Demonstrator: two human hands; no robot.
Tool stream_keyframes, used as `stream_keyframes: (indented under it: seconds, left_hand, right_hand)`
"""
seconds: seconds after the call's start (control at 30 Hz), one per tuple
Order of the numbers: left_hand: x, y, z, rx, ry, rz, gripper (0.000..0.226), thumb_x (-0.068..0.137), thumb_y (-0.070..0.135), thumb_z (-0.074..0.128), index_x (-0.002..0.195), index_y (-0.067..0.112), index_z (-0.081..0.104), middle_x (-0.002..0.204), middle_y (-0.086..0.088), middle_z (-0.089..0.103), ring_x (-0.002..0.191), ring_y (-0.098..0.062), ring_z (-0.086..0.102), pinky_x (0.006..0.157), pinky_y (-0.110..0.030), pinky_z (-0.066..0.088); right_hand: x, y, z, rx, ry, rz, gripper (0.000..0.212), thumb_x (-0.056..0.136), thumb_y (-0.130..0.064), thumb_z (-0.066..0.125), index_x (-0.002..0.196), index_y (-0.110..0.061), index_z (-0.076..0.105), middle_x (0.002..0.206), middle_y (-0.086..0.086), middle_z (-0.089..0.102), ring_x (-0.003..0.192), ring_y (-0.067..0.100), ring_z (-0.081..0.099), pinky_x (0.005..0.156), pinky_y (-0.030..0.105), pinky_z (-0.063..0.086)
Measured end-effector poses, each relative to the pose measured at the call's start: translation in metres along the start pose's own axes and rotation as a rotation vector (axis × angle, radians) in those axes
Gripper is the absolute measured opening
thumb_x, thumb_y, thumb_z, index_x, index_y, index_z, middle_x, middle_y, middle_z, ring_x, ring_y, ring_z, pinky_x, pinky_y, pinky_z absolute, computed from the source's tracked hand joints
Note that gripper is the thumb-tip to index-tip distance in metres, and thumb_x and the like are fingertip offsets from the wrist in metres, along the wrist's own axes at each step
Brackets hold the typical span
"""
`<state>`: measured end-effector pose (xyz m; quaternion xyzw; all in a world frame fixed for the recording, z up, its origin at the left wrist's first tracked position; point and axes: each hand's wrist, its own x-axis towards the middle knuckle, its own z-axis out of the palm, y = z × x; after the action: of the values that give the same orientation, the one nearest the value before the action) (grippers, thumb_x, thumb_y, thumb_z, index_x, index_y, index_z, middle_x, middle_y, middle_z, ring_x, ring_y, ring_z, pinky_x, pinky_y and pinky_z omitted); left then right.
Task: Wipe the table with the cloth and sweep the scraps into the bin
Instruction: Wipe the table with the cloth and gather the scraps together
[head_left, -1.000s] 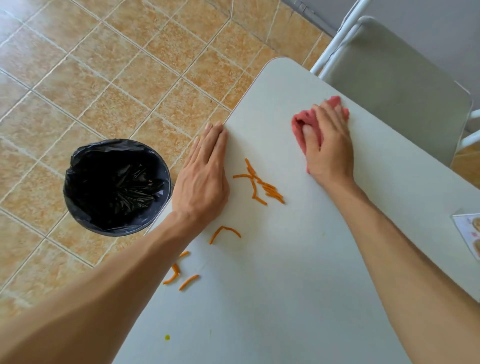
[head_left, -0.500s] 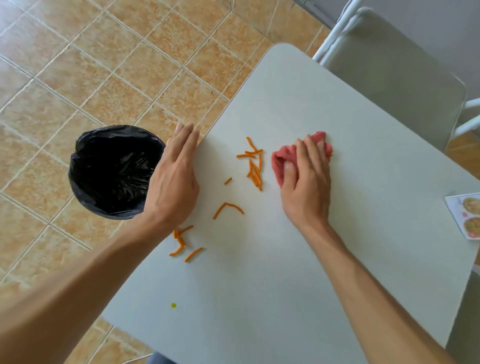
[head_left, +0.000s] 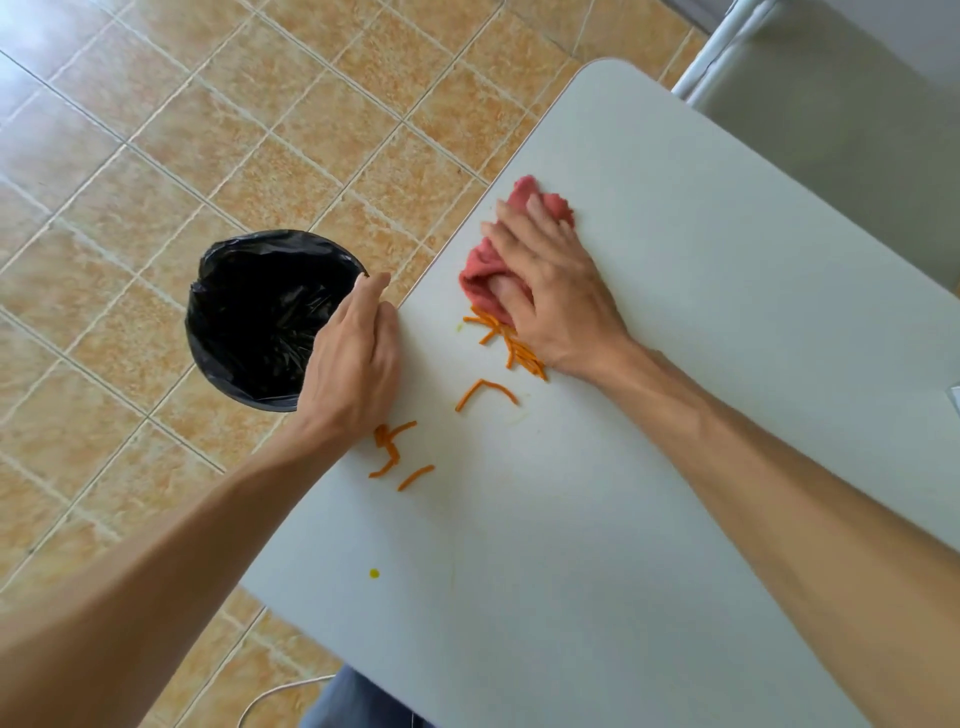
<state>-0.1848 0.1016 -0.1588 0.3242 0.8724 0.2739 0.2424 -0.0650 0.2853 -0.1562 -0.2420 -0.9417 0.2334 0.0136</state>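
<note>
Start at your far left: the bin (head_left: 270, 317), lined with a black bag, stands on the tiled floor (head_left: 156, 156) just beside the desk's left edge, its mouth open upward, which looks like the reason it sits there, ready to catch whatever goes over the side. Your left hand (head_left: 353, 364) rests at that edge next to the bin's rim, fingers together and loosely curved, gripping nothing; it seems placed as a guard or funnel between desk (head_left: 675, 467) and bin. Just right of it lie the orange scraps (head_left: 397, 452), thin strips scattered in three loose groups: a few by your left wrist, a bent pair (head_left: 485, 392) in the middle, and a tighter bunch (head_left: 511, 345) touching the heel of your right hand. A small yellow spot (head_left: 374, 573) sits nearer you, apart from the rest. Then the red cloth (head_left: 493, 265), bunched under your right hand (head_left: 550, 291), whose fingers are spread and pressed flat on top of it, probably to keep the wad firm against the surface. The cloth's long axis runs from near the scraps up and away from you, roughly along the desk's left edge, so its broad flank faces the bin. None of the scraps is in the bin yet.
</note>
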Motion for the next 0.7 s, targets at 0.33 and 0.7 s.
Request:
stream_keyframes:
  seconds: [0.33,0.7]
  left_hand:
    - [-0.024,-0.008,-0.018,-0.144,0.164,-0.178,0.044,0.106,0.019,0.034,0.149,0.013,0.043,0.157,-0.006,0.039,0.147,-0.016,0.031,0.120,-0.035,0.027]
    - [-0.092,-0.048,-0.016,0.052,0.140,-0.278,0.041,0.106,0.027,0.029,0.143,0.016,0.043,0.153,-0.011,0.044,0.139,-0.030,0.043,0.105,-0.046,0.039]
  right_hand:
    - [0.016,-0.013,-0.002,-0.017,0.147,0.232,0.055,0.100,-0.027,0.045,0.149,-0.004,0.045,0.163,0.016,0.036,0.155,0.038,0.021,0.129,0.050,0.014]
    - [0.000,0.003,-0.001,0.003,0.059,-0.013,0.055,0.101,-0.033,0.039,0.145,-0.004,0.052,0.157,0.018,0.045,0.151,0.037,0.033,0.126,0.052,0.024]
